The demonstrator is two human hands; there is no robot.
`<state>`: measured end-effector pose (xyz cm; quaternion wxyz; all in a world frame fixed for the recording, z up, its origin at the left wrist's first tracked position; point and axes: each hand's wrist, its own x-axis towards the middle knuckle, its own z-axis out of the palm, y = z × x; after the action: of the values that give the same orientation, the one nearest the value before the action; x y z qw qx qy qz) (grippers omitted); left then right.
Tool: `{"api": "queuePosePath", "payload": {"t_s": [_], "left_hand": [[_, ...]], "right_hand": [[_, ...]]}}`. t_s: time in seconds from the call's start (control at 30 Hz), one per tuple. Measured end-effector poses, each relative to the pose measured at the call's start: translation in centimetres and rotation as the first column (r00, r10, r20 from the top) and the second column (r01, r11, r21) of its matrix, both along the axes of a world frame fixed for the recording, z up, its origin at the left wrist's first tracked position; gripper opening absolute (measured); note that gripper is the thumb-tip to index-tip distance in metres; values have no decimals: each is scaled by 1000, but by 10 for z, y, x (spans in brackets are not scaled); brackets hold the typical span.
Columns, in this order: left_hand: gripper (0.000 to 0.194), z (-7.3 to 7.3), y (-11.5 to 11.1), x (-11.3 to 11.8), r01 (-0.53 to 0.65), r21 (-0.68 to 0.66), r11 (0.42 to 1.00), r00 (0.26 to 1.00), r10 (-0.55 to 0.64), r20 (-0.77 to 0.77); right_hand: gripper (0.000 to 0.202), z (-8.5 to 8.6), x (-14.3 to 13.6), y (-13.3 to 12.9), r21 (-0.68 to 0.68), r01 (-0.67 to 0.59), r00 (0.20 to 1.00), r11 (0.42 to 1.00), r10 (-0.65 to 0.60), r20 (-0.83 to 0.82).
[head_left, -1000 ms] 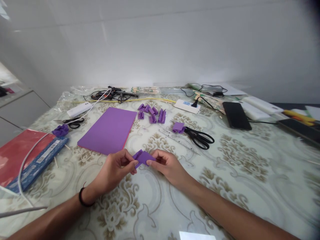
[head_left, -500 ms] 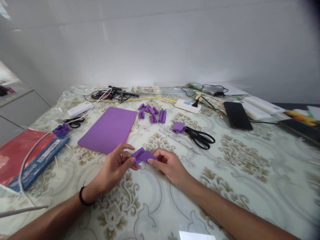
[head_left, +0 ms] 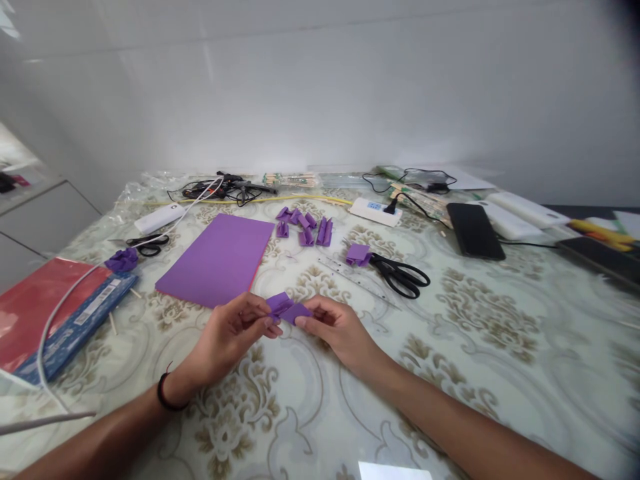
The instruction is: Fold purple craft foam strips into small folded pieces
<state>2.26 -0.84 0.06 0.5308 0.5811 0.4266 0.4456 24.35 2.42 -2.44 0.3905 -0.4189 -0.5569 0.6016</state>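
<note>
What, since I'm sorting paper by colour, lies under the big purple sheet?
Under the purple sheet, a thin red edge shows along its right and near sides; the rest beneath is covered.

The index finger of the left hand (head_left: 230,339), lifted clear half a second ago, is now bent back down against the folded purple paper (head_left: 298,314), whose flap just beside those fingers sits at a different angle than before.
</note>
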Motion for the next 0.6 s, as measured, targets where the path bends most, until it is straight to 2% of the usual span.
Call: {"api": "queuePosePath", "payload": {"t_s": [0.17, 0.33, 0.5, 0.6], "left_hand": [[18, 4, -1, 0, 10, -16, 1000, 994, -12, -108], [21, 0, -2, 0, -32, -6, 999, 985, 31, -167], [28, -3, -5, 1, -76, 30, 997, 986, 80, -150], [22, -2, -5, 1, -30, -1, 1000, 994, 29, -109]], "right_hand": [[40, 1, 0, 1, 9, -24, 1000, 1000, 24, -1], [41, 1, -1, 0, 4, -43, 999, 999, 43, -18], [37, 0, -2, -1, 1, -79, 995, 997, 79, -56], [33, -2, -2, -1, 19, -77, 995, 997, 78, -66]]}}
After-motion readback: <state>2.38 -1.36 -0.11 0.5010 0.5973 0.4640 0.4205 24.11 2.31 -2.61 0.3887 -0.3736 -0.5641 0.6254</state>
